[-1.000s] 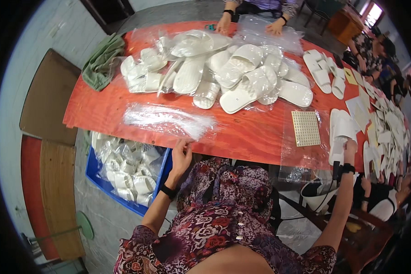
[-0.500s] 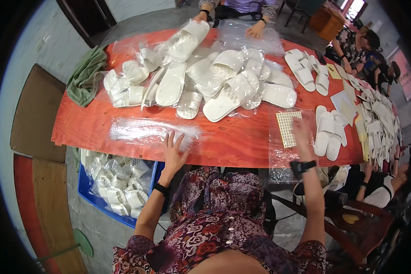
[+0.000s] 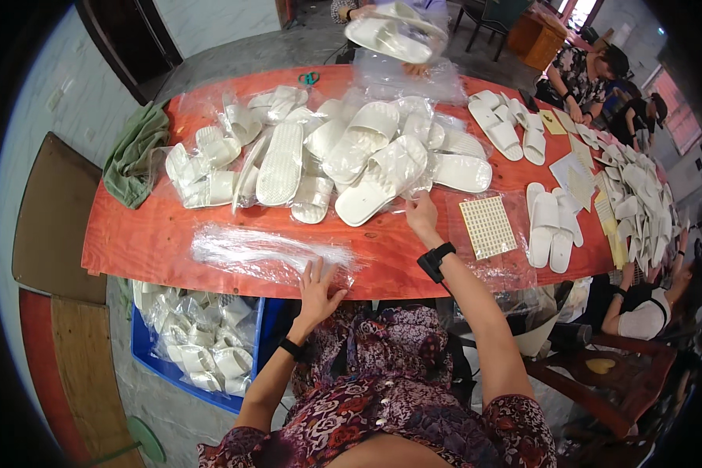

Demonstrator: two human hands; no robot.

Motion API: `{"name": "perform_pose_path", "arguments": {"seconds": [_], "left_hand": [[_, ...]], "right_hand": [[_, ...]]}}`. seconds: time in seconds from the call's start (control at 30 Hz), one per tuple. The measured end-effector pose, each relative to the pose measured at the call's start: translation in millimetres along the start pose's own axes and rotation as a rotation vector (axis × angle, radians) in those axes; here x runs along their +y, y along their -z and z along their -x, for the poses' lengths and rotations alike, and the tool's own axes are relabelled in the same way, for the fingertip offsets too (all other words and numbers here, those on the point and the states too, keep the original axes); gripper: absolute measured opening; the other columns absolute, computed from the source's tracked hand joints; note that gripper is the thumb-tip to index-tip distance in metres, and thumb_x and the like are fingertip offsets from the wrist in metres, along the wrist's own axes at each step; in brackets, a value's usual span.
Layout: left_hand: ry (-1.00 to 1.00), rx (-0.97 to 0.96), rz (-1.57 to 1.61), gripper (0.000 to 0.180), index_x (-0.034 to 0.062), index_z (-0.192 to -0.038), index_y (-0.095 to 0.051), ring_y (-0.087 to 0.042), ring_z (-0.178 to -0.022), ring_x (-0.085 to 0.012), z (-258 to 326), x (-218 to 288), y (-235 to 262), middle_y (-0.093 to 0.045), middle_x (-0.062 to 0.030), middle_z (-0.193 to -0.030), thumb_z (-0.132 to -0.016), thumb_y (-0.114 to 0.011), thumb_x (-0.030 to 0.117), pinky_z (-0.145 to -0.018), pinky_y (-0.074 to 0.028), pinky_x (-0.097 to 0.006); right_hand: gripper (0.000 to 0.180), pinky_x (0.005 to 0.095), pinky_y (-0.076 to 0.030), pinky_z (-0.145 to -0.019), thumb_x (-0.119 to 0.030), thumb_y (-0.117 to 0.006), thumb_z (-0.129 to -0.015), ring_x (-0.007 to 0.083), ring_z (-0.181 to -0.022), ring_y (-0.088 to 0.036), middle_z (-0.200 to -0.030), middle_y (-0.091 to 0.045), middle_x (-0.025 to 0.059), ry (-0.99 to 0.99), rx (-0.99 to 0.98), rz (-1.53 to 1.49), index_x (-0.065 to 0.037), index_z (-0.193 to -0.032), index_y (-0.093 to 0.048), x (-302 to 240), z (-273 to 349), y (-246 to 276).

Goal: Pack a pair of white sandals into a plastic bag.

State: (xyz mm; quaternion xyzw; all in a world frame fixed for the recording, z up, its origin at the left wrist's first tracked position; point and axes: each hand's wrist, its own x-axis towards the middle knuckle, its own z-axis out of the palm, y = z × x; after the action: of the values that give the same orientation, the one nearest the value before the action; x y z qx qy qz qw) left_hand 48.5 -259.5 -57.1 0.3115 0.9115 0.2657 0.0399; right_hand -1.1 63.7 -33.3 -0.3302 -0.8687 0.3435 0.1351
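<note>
My left hand (image 3: 317, 292) lies at the table's near edge with its fingers spread, touching the right end of a shiny bundle of clear plastic strips (image 3: 249, 248). It holds nothing. My right hand (image 3: 422, 218) reaches to the front of a heap of white slippers in clear bags. Its fingers are closed at the edge of a clear plastic bag (image 3: 418, 186), beside a large bagged slipper (image 3: 384, 179). Right of that hand, a yellowish sheet of small stickers (image 3: 487, 226) rests on clear plastic.
Across the red table (image 3: 156, 249), a co-worker holds up bagged slippers (image 3: 396, 33) over flat clear bags. Unbagged slippers (image 3: 552, 226) sit at the right. A green cloth (image 3: 136, 156) lies far left; scissors (image 3: 310, 78) lie behind the heap. Below stands a blue bin (image 3: 144, 343) of bagged slippers.
My right hand has moved left from the sticker sheet to the slipper heap and closed on a bag's edge. The left hand came down onto the strips' end. The co-worker lifted slippers off the heap.
</note>
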Motion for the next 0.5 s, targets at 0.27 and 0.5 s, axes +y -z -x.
{"name": "perform_pose_path", "arguments": {"seconds": [0.27, 0.5], "left_hand": [[-0.061, 0.038, 0.113, 0.058, 0.0118, -0.132, -0.051, -0.028, -0.132, -0.0449, -0.8, -27.5, -6.0, -0.036, -0.0224, -0.144, -0.079, -0.070, 0.024, -0.106, -0.028, -0.054], [-0.055, 0.052, 0.026, 0.057, 0.0107, -0.130, -0.053, -0.030, -0.130, -0.0462, -3.6, -15.6, -3.4, -0.036, -0.0238, -0.142, -0.076, -0.071, 0.018, -0.107, -0.028, -0.052]], "right_hand": [[0.018, 0.0283, -0.054, -0.057, -0.009, -0.060, -0.086, 0.0172, -0.070, -0.064, -0.085, -0.063, 0.0117, -0.021, -0.032, -0.395, -0.003, -0.100, -0.051, 11.3, 56.4, 41.6], [0.011, 0.0266, -0.049, -0.052, -0.011, -0.055, -0.090, 0.0146, -0.062, -0.061, -0.080, -0.061, 0.0098, -0.128, -0.378, -0.569, -0.003, -0.096, -0.051, 52.4, 105.8, 107.8]]}}
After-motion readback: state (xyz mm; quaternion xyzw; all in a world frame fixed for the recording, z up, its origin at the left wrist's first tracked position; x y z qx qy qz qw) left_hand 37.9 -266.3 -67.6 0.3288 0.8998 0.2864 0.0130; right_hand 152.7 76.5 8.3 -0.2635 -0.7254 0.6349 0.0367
